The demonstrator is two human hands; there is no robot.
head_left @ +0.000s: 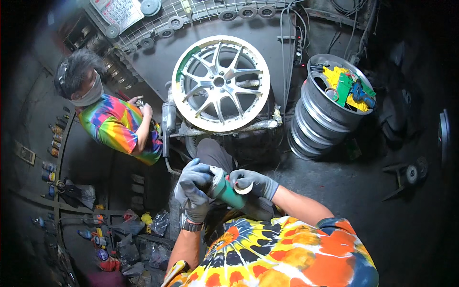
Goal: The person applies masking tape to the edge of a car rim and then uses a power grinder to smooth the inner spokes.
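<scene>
At lower centre of the frame, the left hand [192, 187], in a grey glove, is wrapped around the head end of a green angle grinder [224, 190]. The right hand [252, 183], also gloved, pinches a small white disc [244, 187] against the grinder's body. Just above the hands, at upper centre, a white alloy wheel [220, 82] lies flat on a stand. A stack of bare rims [321, 119] holding coloured tools stands at upper right. A co-worker [112, 119] in a tie-dye shirt sits at left.
</scene>
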